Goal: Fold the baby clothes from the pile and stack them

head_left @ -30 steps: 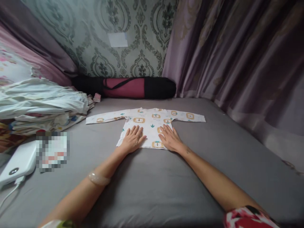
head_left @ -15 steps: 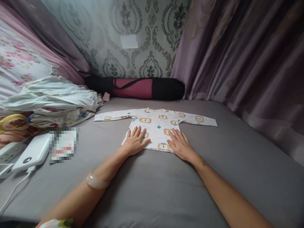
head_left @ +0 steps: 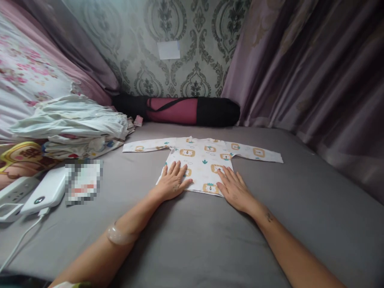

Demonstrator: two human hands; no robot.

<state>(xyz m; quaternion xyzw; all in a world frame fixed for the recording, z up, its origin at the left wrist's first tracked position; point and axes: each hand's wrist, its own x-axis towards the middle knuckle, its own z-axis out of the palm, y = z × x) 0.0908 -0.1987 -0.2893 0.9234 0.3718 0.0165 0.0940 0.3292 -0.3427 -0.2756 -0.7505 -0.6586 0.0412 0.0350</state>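
A small white long-sleeved shirt [head_left: 196, 164] with tan lion faces and green leaf prints lies spread on the grey sheet, its sleeves stretched out to both sides and its hem towards me. My left hand [head_left: 173, 181] rests flat on the lower left of the shirt, fingers apart. On the lower right corner, my right hand [head_left: 235, 188] lies flat with its fingers spread too. Neither hand grips the cloth. A pale bangle [head_left: 120, 235] sits on my left forearm.
A stack of folded clothes [head_left: 75, 124] stands at the left. Nearer are a white power bank [head_left: 48, 188] with a cable, a power strip [head_left: 19, 190] and a blurred packet [head_left: 84, 182]. A black and maroon long bag [head_left: 177, 111] lies along the wall; curtains [head_left: 285, 60] hang on both sides.
The view has shifted slightly, so everything sits a little further right. My right hand has moved slightly outward at the shirt's lower corner; my left hand stays nearly in place on the cloth.
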